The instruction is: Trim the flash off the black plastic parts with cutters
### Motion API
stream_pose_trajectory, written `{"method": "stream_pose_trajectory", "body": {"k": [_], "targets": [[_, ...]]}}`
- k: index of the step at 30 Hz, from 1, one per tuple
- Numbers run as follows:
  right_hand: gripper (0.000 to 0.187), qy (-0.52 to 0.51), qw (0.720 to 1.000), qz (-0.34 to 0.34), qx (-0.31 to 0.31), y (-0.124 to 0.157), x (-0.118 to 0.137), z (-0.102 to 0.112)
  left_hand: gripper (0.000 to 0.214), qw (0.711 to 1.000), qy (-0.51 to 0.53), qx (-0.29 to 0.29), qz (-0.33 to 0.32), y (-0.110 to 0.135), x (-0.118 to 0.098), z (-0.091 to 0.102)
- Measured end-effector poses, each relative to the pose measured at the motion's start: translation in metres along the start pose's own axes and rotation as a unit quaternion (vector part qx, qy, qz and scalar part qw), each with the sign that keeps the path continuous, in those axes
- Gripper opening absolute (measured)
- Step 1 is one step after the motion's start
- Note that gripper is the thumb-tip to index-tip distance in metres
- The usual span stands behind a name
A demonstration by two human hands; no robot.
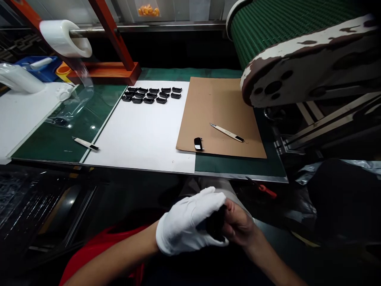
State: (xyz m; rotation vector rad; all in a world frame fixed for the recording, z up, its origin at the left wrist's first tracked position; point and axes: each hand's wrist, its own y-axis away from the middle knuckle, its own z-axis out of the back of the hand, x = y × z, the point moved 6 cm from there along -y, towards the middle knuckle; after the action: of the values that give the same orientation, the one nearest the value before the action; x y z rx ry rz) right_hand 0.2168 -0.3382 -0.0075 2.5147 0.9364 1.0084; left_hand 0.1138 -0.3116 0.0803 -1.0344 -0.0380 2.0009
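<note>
My left hand [190, 222], in a white glove, is wrapped around a black plastic part [216, 223] held over my lap, below the table's front edge. My bare right hand [239, 223] is closed on the right side of the same part, its fingers bent. Most of the part is hidden between the two hands, and its details are too dark to make out. Beyond them, a small black part with a white label [198, 144] rests near the front edge of a cardboard sheet [202, 107]. A craft knife [226, 132] lies on that cardboard.
Several black plastic parts [151, 95] stand in rows on a white sheet [139, 135]. Another craft knife [85, 143] lies at left. A clear film roll [65, 38] hangs on an orange frame [111, 35]. A green conveyor belt [285, 24] overhangs the right side. Red-handled tool [267, 191] below.
</note>
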Motion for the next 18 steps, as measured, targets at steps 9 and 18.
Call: {"method": "stream_pose_trajectory", "body": {"k": [9,18], "targets": [[0.048,0.040,0.999,0.030,0.006,-0.004,0.004,-0.006,0.091,0.999,0.024,-0.033,0.029,0.002,0.008,-0.002],[0.040,0.255,0.948,0.122,-0.149,0.002,0.041,0.012,0.066,0.992,-0.052,-0.026,0.109,-0.002,0.039,0.001]]}}
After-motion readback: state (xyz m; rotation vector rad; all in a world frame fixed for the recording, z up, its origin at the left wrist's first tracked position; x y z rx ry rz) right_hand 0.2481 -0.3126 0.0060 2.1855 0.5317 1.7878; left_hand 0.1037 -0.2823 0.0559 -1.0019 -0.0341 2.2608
